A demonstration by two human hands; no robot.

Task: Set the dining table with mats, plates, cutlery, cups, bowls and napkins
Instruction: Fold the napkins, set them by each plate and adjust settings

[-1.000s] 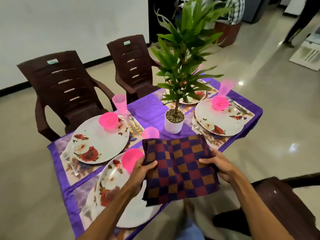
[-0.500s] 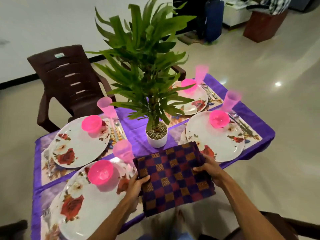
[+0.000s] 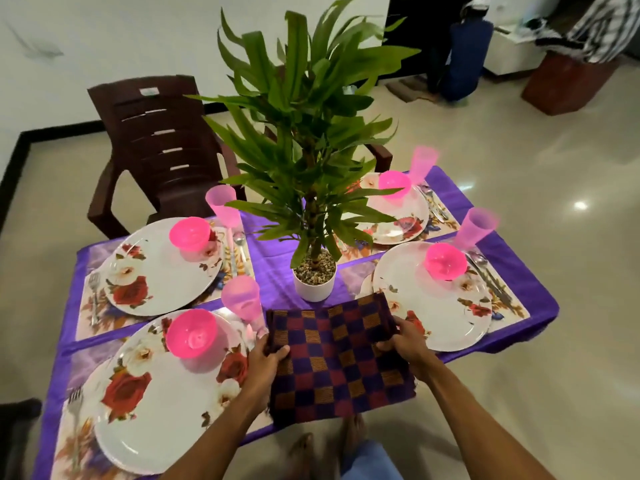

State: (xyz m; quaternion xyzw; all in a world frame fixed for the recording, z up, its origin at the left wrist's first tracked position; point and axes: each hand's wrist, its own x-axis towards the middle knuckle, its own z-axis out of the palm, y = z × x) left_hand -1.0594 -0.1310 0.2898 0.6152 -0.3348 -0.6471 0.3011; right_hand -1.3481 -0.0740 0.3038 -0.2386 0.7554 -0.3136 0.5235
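A checked purple, maroon and orange napkin (image 3: 336,358) is stretched between my hands above the table's near edge. My left hand (image 3: 265,358) grips its left edge and my right hand (image 3: 407,344) grips its right edge. The table has a purple cloth (image 3: 273,271) with floral mats, and several white floral plates, such as the near-left plate (image 3: 156,403) and the right plate (image 3: 440,306). Each plate carries a pink bowl (image 3: 191,332), with a pink cup (image 3: 242,301) beside it. A fork (image 3: 74,407) lies left of the near plate.
A potted plant (image 3: 313,278) in a white pot stands at the table's centre, its leaves spreading over the far settings. A brown chair (image 3: 156,143) stands behind the table at left. Cutlery (image 3: 490,275) lies right of the right plate. Feet show on the floor below.
The view has moved closer to the table and shifted right. My hands with the napkin have lowered toward the near edge, between the near-left plate and the right plate.
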